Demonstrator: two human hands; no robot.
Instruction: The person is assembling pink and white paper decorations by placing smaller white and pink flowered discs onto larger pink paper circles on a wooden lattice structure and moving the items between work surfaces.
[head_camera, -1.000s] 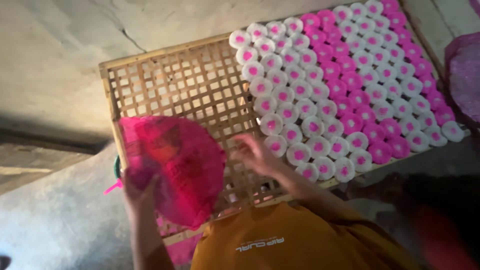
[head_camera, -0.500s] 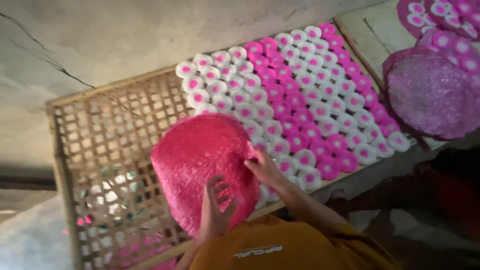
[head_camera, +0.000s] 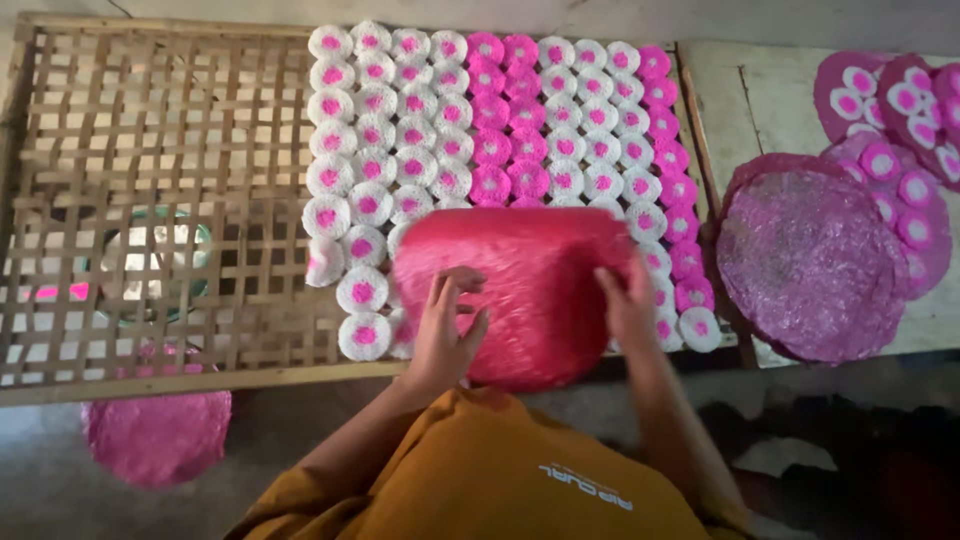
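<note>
Hands, left hand (head_camera: 445, 335) and right hand (head_camera: 625, 305), flank pink mat (head_camera: 520, 280).
</note>
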